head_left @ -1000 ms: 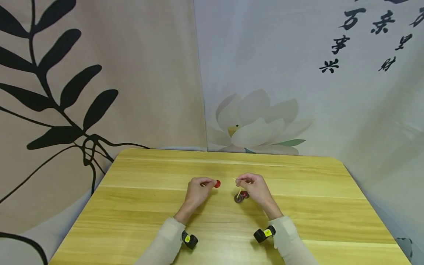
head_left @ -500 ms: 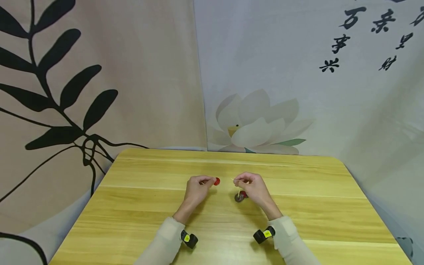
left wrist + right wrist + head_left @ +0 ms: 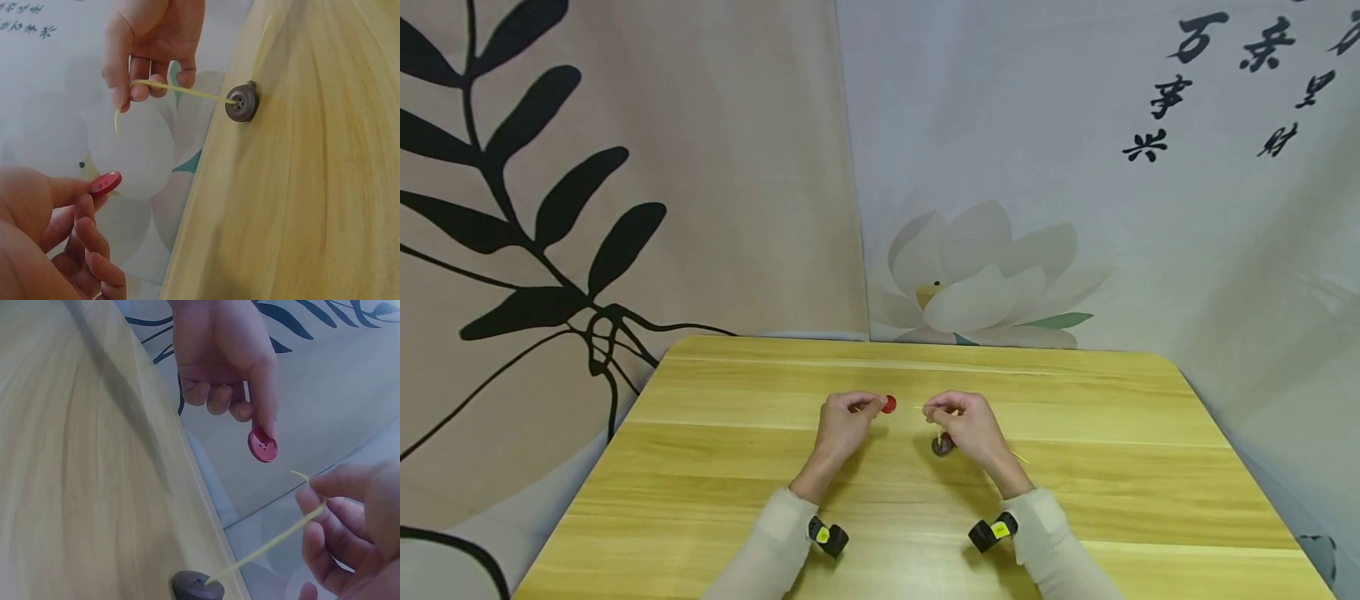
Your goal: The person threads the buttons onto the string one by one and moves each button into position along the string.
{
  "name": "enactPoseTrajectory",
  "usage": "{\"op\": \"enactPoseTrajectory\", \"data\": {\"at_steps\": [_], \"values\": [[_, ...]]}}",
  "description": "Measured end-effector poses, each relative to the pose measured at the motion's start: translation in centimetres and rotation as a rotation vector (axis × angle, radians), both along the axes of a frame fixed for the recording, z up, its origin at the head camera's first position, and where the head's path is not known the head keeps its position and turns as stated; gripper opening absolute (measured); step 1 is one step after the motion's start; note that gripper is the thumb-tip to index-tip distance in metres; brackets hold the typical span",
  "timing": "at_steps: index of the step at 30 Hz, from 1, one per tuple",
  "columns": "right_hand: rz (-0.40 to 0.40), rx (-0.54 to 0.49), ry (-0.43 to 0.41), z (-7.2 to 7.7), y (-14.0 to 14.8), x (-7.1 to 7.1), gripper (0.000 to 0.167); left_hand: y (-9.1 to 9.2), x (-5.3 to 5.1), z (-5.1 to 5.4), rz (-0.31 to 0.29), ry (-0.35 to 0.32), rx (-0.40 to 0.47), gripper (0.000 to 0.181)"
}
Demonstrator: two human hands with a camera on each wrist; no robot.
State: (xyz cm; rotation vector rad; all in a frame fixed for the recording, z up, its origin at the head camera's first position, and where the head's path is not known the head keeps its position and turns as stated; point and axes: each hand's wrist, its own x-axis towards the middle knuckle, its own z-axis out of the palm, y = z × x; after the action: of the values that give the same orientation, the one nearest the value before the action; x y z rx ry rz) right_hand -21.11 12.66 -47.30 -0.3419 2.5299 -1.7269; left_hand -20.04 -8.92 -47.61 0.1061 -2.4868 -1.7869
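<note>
My left hand [image 3: 844, 423] pinches a round red button [image 3: 889, 404] by its edge, above the table. In the right wrist view the holes of the red button [image 3: 263, 445] show. Opposite it, my right hand [image 3: 967, 423] pinches a yellow string [image 3: 187, 92] near its end, and a short tip sticks out toward the red button, apart from it. The string runs down through a hole in a dark brown button [image 3: 242, 103]. In the head view the brown button [image 3: 942, 445] hangs below the right fingers, with a red piece partly hidden behind it.
A wooden table [image 3: 880, 517] with rounded far corners lies under both hands. The string's loose tail [image 3: 1021, 458] shows right of my right wrist. Printed curtains [image 3: 985, 167] hang behind the far edge. Each wrist carries a small black camera [image 3: 829, 537].
The right hand has shifted slightly left with the string, narrowing the gap to the red button. The left hand has lifted the red button a little farther from me. Both grips stay the same.
</note>
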Motion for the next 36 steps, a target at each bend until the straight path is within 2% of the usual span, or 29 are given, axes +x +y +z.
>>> {"op": "enactPoseTrajectory", "data": {"at_steps": [11,13,21,36], "values": [[-0.025,0.027,0.051,0.9,-0.7,0.6,0.006,0.3,0.1,0.5,0.003,0.011,0.023,0.015],[-0.021,0.027,0.063,0.3,-0.7,0.3,0.007,0.3,0.2,0.5,0.003,0.011,0.030,0.015],[-0.003,0.032,0.112,0.2,-0.9,0.4,0.005,0.6,0.3,0.5,0.004,0.012,0.021,0.015],[-0.004,0.029,0.110,0.0,-1.4,0.6,0.006,1.2,0.7,0.2,-0.036,0.025,0.051,0.014]]}}
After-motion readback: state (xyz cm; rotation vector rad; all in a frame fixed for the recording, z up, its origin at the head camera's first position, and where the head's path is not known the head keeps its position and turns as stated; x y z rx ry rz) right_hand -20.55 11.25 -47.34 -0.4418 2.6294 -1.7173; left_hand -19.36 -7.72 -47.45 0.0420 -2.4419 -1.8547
